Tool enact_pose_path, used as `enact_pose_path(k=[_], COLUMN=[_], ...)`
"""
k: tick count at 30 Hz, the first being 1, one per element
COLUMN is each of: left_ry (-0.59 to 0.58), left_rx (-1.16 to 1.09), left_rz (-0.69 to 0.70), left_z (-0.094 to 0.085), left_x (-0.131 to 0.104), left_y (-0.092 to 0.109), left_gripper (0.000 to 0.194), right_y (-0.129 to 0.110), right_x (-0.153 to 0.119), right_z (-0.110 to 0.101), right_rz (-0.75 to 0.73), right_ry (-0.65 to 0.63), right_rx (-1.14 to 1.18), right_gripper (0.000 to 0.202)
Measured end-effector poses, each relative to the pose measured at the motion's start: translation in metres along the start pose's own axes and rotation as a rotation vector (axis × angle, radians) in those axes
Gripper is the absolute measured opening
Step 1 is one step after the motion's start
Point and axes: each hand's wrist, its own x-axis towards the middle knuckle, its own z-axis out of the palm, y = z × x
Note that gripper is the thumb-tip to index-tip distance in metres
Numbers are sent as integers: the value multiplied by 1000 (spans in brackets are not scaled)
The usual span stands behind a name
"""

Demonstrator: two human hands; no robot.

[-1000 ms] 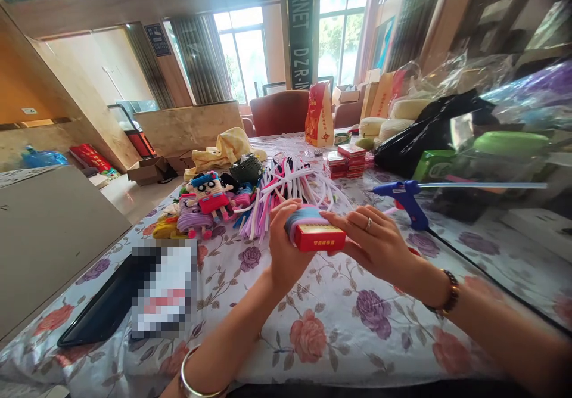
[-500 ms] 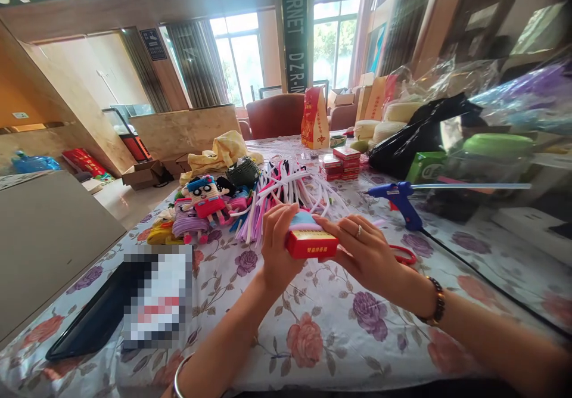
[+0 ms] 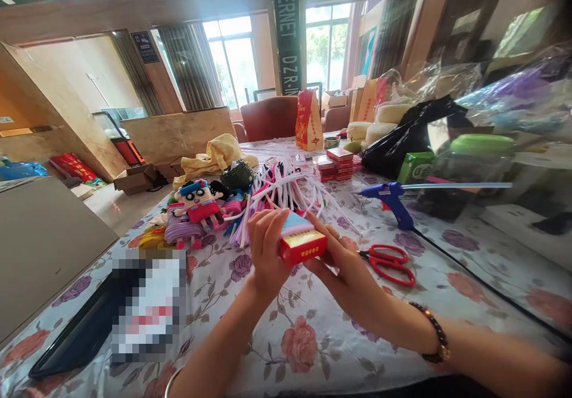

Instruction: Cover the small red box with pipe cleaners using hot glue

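Between my two hands is a small red box with yellow lettering on its end, held above the table. Its upper side shows light blue and lilac strips, flat against it. My left hand wraps its fingers round the box's left side. On the right side, my right hand grips the box with thumb below and fingers above. Red-handled scissors lie on the table just beyond my right hand; their blades are partly hidden by it. Behind the box spreads a bundle of fuzzy pipe cleaners in white, pink and lilac.
A blue glue gun with a clear stick and black cord lies at right. Stacked red boxes stand farther back. Fuzzy dolls sit left of the pipe cleaners. A dark tray-like object lies front left. A black bag is at back right.
My right hand has shifted down along the box's right side, baring more of the blue and lilac top. The box is turned slightly, and the scissors now show more fully.
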Motion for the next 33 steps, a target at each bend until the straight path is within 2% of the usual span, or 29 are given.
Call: enact_pose_path(k=[5, 11, 14, 19, 33], left_ry=[19, 51, 62, 46, 41], left_rx=[46, 96, 127, 123, 180], left_rz=[101, 121, 122, 122, 171], left_z=[-3, -5, -6, -7, -5], left_x=[5, 8, 8, 8, 8], left_y=[1, 4, 4, 6, 11], left_gripper=[34, 24, 19, 18, 11], right_y=[-9, -14, -16, -18, -24], right_x=[-9, -15, -16, -19, -20], right_z=[12, 19, 20, 24, 20], right_rz=[211, 208, 184, 175, 426], right_ry=[-27, -29, -53, -75, -185], right_rx=[450, 775, 847, 944, 1022], right_gripper=[69, 48, 43, 55, 69])
